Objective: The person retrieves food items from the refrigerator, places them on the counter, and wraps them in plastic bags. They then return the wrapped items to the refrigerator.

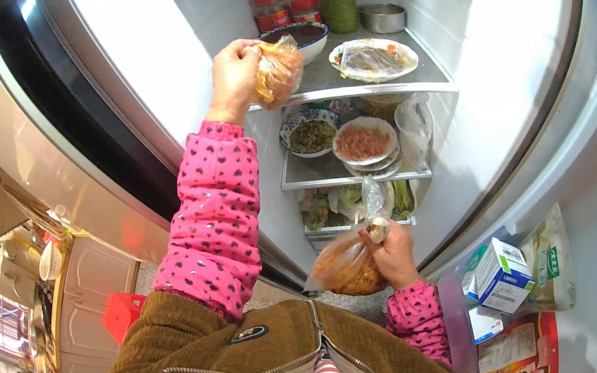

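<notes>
My left hand (235, 76) grips a small clear plastic bag of orange-brown food (279, 75) by its gathered side. It is raised in front of the fridge's upper shelf (314, 82), close to a blue-rimmed bowl of dark food (311, 43). Lower down, before my body, my right hand (392, 255) is closed around the bunched neck of a larger plastic bag of orange-brown food (348, 260). Something small and whitish (377, 230) shows at that hand's fingers; what it is I cannot tell. On the upper shelf lies an oval plate with a plastic-wrapped item (375, 60).
Red-lidded jars (272, 12), a tall green jar (337, 4) and a metal bowl (381, 18) stand at the back. The middle shelf holds a bowl of greens (312, 135) and a plate of reddish food (364, 140). Boxes (504, 275) and packets fill the door rack (459, 332) at right.
</notes>
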